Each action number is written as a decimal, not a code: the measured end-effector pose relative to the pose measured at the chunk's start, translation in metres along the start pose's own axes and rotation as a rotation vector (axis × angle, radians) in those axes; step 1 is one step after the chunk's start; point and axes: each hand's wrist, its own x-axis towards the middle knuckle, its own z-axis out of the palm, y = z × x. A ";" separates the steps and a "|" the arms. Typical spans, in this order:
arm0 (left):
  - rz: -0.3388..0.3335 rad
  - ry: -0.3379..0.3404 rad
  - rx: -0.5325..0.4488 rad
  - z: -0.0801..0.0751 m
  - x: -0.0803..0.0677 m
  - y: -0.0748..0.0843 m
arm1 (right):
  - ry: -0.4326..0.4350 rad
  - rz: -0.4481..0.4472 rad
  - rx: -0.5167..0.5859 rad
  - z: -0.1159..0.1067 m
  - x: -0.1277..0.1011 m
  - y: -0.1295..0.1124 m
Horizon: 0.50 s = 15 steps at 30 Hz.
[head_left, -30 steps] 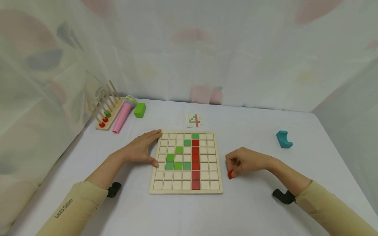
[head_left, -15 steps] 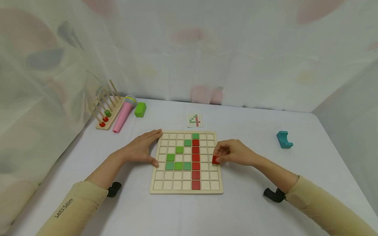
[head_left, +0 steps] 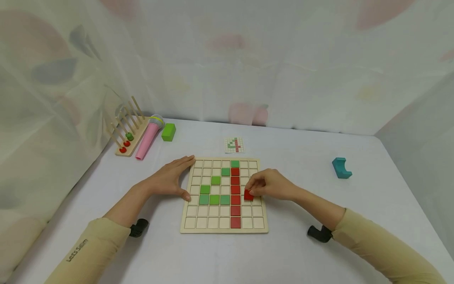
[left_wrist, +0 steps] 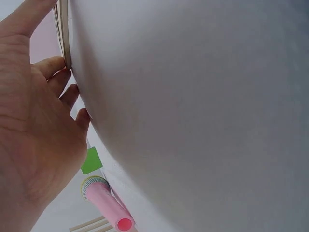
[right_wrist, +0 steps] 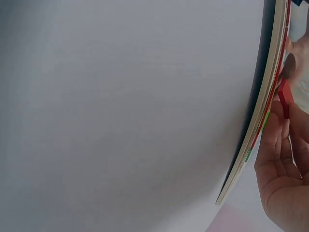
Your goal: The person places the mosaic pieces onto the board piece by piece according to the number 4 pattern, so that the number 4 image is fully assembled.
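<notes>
The right hand point(head_left: 271, 185) pinches a red tile point(head_left: 248, 195) between thumb and fingertips, holding it low over the board point(head_left: 223, 228), at a cell just to the right of the red column point(head_left: 235, 197) and level with the bottom row of green tiles point(head_left: 214, 199). In the right wrist view the tile point(right_wrist: 284, 98) sits edge-on between the fingers point(right_wrist: 275, 145), just above the board's rim point(right_wrist: 251, 140); whether it touches the board I cannot tell.

The left hand point(head_left: 170, 179) lies flat on the table point(head_left: 301, 252) with fingers straight and together, pressed against the board's left edge, thumb at the side near the green row. The left wrist view shows those fingers point(left_wrist: 58, 79) meeting the board's edge point(left_wrist: 63, 34). The two hands are apart, with the board's filled cells between them.

Beyond the left hand, toward the far corner, stand a peg rack point(head_left: 128, 130), a pink microphone point(head_left: 148, 137) and a green block point(head_left: 168, 132), all close together; the microphone point(left_wrist: 108, 205) and block point(left_wrist: 91, 161) also show past the palm in the left wrist view. Just beyond the board lies a small pattern card point(head_left: 234, 145). Well off to the right of the right hand sits a teal block point(head_left: 341, 167)
</notes>
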 end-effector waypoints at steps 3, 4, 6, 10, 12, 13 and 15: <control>0.003 -0.002 -0.005 -0.001 0.000 0.001 | 0.007 0.011 -0.023 0.003 0.002 0.000; 0.004 -0.003 -0.007 -0.001 0.000 0.002 | 0.010 0.017 -0.030 0.004 0.003 -0.001; 0.003 -0.005 -0.011 -0.002 -0.001 0.003 | 0.011 0.027 -0.038 0.006 0.003 -0.001; 0.003 -0.003 -0.011 -0.002 -0.001 0.003 | 0.013 0.044 -0.053 0.010 0.004 -0.002; 0.005 -0.003 -0.010 -0.002 -0.001 0.003 | 0.015 0.048 -0.063 0.011 0.005 -0.002; 0.006 -0.003 -0.009 -0.002 -0.001 0.003 | 0.015 0.049 -0.067 0.012 0.005 -0.002; 0.006 -0.003 -0.009 -0.002 -0.001 0.003 | 0.014 0.047 -0.073 0.013 0.005 -0.003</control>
